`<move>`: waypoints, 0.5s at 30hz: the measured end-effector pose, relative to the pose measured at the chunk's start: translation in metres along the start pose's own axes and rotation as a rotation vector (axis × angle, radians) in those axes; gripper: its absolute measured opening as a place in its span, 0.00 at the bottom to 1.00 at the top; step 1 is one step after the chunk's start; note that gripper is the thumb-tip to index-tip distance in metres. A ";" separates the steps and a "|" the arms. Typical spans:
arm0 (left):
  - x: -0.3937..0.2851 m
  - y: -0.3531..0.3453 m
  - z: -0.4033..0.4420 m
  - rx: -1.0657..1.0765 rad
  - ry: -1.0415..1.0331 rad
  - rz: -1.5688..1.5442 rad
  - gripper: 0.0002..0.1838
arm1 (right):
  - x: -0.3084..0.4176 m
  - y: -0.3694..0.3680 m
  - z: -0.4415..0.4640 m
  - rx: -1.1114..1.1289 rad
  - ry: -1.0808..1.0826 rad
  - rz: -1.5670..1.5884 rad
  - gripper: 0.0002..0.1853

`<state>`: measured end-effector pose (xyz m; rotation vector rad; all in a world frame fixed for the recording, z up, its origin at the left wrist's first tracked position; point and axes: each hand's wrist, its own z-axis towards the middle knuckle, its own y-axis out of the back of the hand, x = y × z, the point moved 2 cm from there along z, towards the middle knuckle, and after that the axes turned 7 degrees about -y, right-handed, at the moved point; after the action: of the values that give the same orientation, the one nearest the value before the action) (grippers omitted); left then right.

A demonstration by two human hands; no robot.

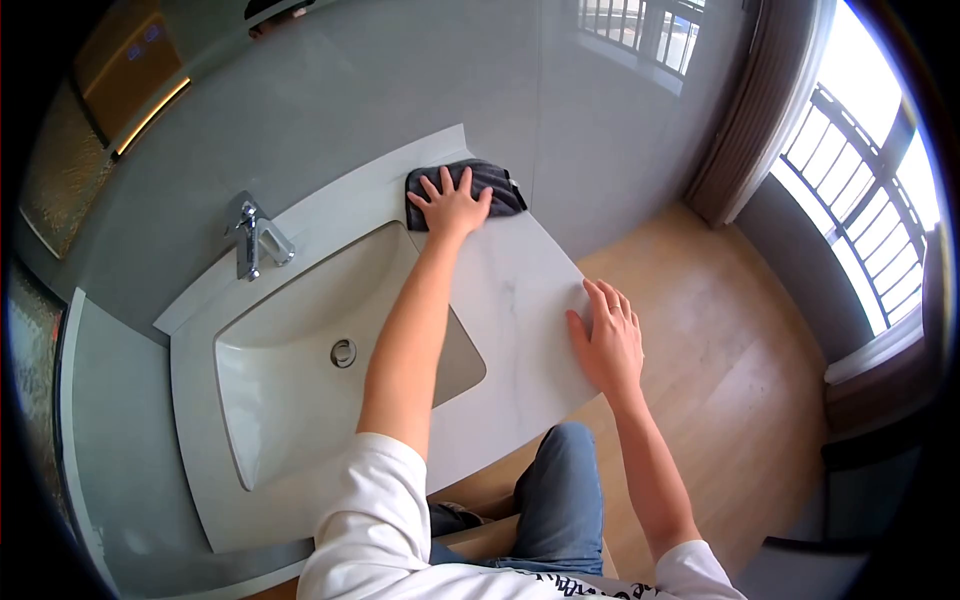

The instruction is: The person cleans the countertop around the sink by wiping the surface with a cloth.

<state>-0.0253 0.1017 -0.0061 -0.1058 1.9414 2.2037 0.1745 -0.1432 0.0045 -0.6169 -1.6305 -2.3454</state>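
Note:
A dark grey cloth [503, 203] lies at the back right corner of the white countertop [520, 330], against the low backsplash. My left hand [453, 205] presses flat on the cloth, fingers spread. At the counter's right edge rests my right hand [609, 340], its thumb on the top and its fingers stretched out along the edge, holding nothing. Left of my left forearm is the white sink basin [290, 370] with a round metal drain [343, 352]. Part of the basin is hidden behind that forearm.
A chrome faucet [258, 238] stands behind the basin. Grey wall panels [400, 90] rise at the back. Wooden floor [720, 330], a brown curtain [755, 110] and a window with railings [860, 170] are on the right. My knee [570, 480] is below the counter's front edge.

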 end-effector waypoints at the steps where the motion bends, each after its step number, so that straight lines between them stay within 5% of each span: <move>1: 0.005 0.000 0.010 0.009 -0.018 -0.005 0.36 | 0.001 0.001 0.000 -0.003 -0.009 0.019 0.24; 15: -0.018 -0.004 -0.014 0.008 -0.047 0.043 0.37 | -0.001 0.006 0.000 -0.205 0.033 0.269 0.19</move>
<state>-0.0079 0.0860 -0.0088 -0.0106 1.9453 2.2041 0.1776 -0.1454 0.0086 -0.7787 -1.2161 -2.3219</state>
